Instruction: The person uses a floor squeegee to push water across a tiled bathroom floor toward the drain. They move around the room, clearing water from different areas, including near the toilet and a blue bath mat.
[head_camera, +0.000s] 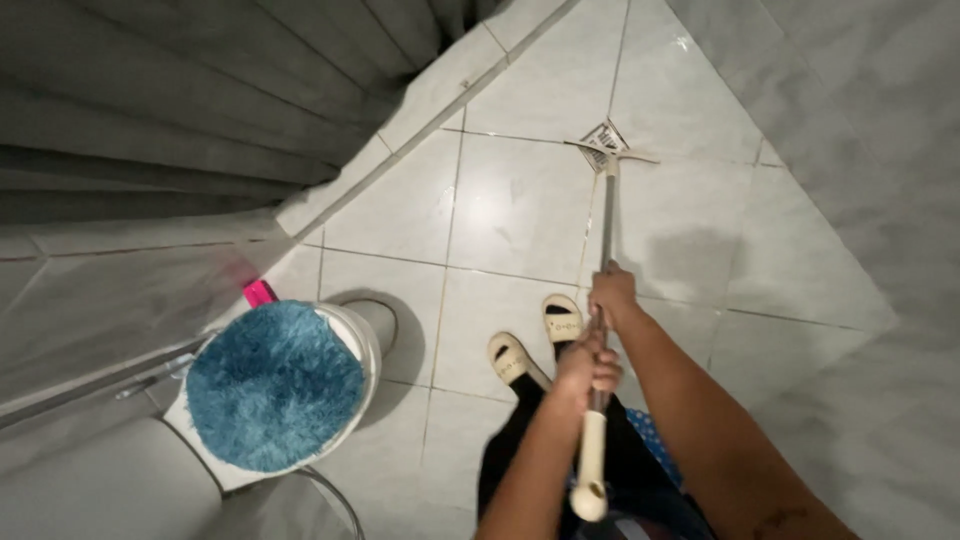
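Note:
Both my hands grip the long handle (606, 215) of a floor squeegee. My right hand (612, 293) is shut around the metal shaft farther down, and my left hand (590, 366) holds it closer to me, just above the cream plastic end grip (591, 465). The squeegee's narrow blade (612, 153) rests on the white floor tiles, right at the square floor drain (604, 136). My feet in cream slippers (563, 318) stand just left of the handle.
A toilet with a fluffy blue lid cover (275, 385) stands at the lower left, a pink object (260, 292) behind it. A grey shower curtain (200, 100) and low tiled kerb (420, 110) fill the upper left. Tiled wall (860, 150) rises on the right.

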